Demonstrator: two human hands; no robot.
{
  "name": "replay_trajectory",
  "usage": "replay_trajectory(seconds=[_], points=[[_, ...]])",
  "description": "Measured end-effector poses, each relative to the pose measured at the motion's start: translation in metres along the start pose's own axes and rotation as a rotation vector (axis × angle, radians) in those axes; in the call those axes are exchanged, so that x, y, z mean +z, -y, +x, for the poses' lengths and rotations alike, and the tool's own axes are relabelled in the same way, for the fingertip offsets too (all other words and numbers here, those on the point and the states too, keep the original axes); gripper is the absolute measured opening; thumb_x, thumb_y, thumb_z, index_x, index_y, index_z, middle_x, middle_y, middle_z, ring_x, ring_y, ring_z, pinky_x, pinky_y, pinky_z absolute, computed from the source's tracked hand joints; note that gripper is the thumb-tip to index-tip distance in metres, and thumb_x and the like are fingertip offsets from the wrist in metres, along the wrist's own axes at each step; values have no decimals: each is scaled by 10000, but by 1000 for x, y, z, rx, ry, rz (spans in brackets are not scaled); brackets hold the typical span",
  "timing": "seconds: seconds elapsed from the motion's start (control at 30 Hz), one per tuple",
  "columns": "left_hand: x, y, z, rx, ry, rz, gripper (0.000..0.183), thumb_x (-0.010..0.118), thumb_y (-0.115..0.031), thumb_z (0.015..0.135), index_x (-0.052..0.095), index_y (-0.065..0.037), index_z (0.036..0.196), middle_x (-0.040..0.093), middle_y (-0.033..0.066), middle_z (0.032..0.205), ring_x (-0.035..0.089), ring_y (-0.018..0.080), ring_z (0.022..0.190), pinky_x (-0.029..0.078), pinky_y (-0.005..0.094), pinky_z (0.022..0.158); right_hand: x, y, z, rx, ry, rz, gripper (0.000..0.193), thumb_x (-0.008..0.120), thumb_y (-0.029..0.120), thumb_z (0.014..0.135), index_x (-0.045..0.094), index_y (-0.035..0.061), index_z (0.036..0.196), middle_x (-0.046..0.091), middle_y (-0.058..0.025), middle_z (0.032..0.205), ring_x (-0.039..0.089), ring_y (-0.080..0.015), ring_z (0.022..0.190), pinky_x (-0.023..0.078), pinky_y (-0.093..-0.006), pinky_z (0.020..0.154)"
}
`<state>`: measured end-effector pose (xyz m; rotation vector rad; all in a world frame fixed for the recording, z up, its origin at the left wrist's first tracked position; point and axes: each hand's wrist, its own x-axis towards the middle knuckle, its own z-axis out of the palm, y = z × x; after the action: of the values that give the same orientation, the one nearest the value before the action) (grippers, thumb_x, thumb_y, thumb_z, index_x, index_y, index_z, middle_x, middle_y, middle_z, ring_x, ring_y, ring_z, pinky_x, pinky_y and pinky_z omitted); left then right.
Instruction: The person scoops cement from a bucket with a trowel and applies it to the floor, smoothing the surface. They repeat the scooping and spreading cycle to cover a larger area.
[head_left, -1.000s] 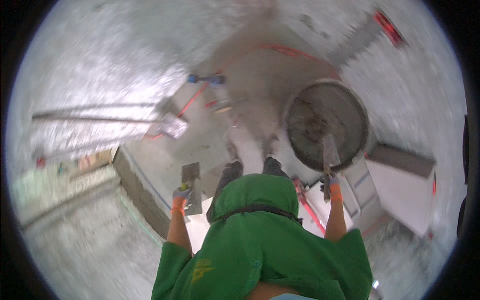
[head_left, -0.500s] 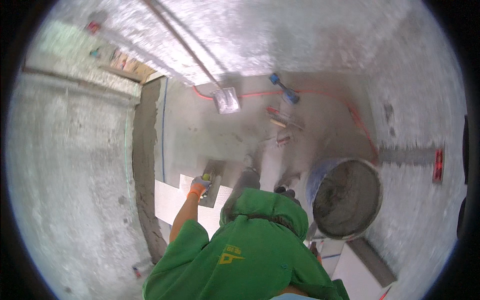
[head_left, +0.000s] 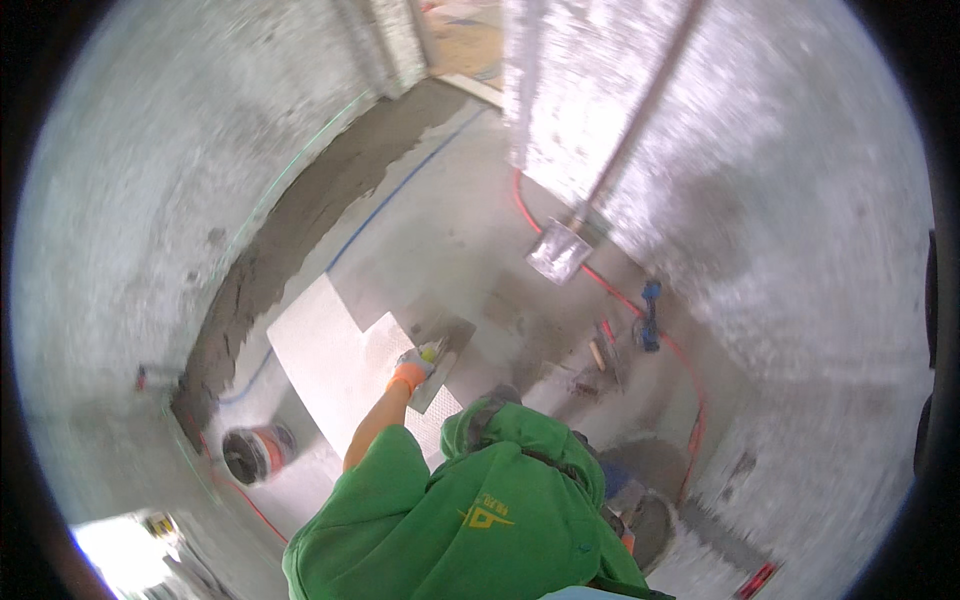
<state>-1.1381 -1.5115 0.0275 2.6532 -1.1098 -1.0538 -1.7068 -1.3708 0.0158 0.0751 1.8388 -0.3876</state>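
- Several rough grey walls [head_left: 270, 110] box the space in.
- Grey floor [head_left: 440, 225] between them, with a dark band of what looks like mortar [head_left: 310, 195] along the left-hand wall.
- Green jacket [head_left: 470, 540] on the worker, filling the bottom of the view.
- White panels [head_left: 320, 355], maybe tiles, lie on the floor just ahead of the worker's left arm, stepped at the edge.
- Round tub [head_left: 622, 487] to the right, partly behind the jacket.
- Long-handled shovel [head_left: 560, 252] leaning on the wall, well apart from the hands.
- Bucket [head_left: 272, 448] near the panels, off to the left.
- Flat trowel [head_left: 455, 362] is the thing being used, at the panels' right edge. Can't tell if the blade touches anything.
- Left hand [head_left: 411, 365], gloved, has its fingers wrapped round the trowel's yellow-green handle [head_left: 430, 353].
- Right hand [head_left: 627, 538] is mostly hidden by the body near the tub, so no idea what its fingers are doing.
- My read on the step: holding the trowel ready rather than a spreading stroke. Next move calls for a firm grip and a level blade, kept clear of the panel edges.
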Motion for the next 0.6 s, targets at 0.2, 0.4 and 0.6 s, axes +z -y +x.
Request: replay_trajectory(seconds=[0.2, 0.4, 0.6], points=[[3, 56, -12, -284, -26, -244, 459, 634, -283, 611, 615, -52, 1008, 602, 188, 1020, 575, 323, 965, 454, 372, 833, 63, 186, -10, -167, 56, -541, 287, 587, 382, 804, 488, 117, 755, 513, -66, 594, 489, -210, 440, 424, -354, 394], [55, 107, -92, -655, -138, -565, 464, 655, -298, 634, 603, -78, 1040, 597, 180, 1041, 567, 331, 973, 452, 383, 817, 210, 346, -28, -339, 208, -998, 273, 593, 328, 805, 492, 98, 700, 488, -68, 535, 474, -202, 409, 419, -372, 373], [152, 112, -205, -1069, -206, -763, 446, 622, -420, 685, 633, -74, 966, 628, 170, 938, 602, 334, 877, 467, 405, 730, 407, 426, -50, -455, 347, -1613, 305, 633, 340, 777, 545, 51, 815, 541, -111, 585, 557, -266, 491, 442, -448, 419]])
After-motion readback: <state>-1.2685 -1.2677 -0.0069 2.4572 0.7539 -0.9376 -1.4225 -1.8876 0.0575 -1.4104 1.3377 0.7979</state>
